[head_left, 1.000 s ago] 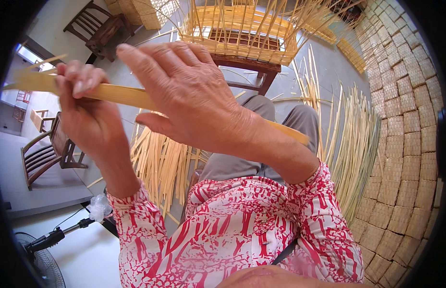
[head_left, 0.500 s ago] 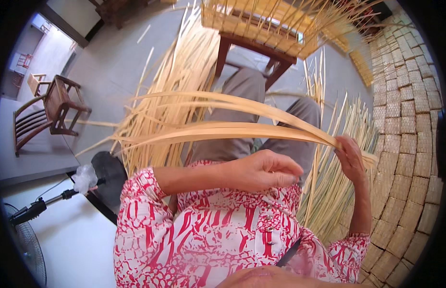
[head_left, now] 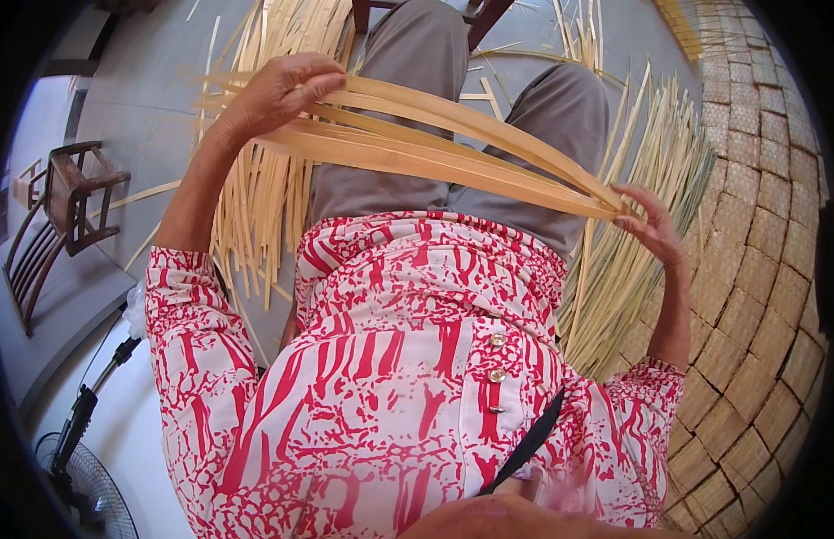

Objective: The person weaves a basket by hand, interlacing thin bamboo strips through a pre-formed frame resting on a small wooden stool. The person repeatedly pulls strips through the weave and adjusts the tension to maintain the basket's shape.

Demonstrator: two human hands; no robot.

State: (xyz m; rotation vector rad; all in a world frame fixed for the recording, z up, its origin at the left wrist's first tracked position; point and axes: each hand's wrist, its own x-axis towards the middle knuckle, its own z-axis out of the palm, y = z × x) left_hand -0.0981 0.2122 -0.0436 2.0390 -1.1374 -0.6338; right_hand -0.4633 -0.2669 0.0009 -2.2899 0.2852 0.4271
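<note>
Toward the left edge of the visible floor point(head_left: 156, 99) stood a dark wooden chair point(head_left: 65, 199), well apart from a loose spread of pale strips point(head_left: 253, 211) that lay nearer the person's legs. Above that spread, the left hand point(head_left: 284, 94) was pinched over the upper part of a set of long strips point(head_left: 408, 161), thumb against fingers; how firmly it pressed could not be told. Those long strips hung above the grey trousers point(head_left: 358, 193) from hand to hand, parted at the middle and drawn together at the right. For handling, a light pinch on this side seemed best, with each strip kept flat so that none would crease, twist or split along its edge. Farther right, the right hand point(head_left: 648, 220) gripped the gathered ends between thumb and fingers. It served best, in all likelihood, as the anchor: ends held snug and even, clear of the greenish bundle point(head_left: 661, 153) on the floor just beyond it. Along the floor's right edge ran rows of woven panels point(head_left: 754, 269), past the bundle and apart from the hands.
</note>
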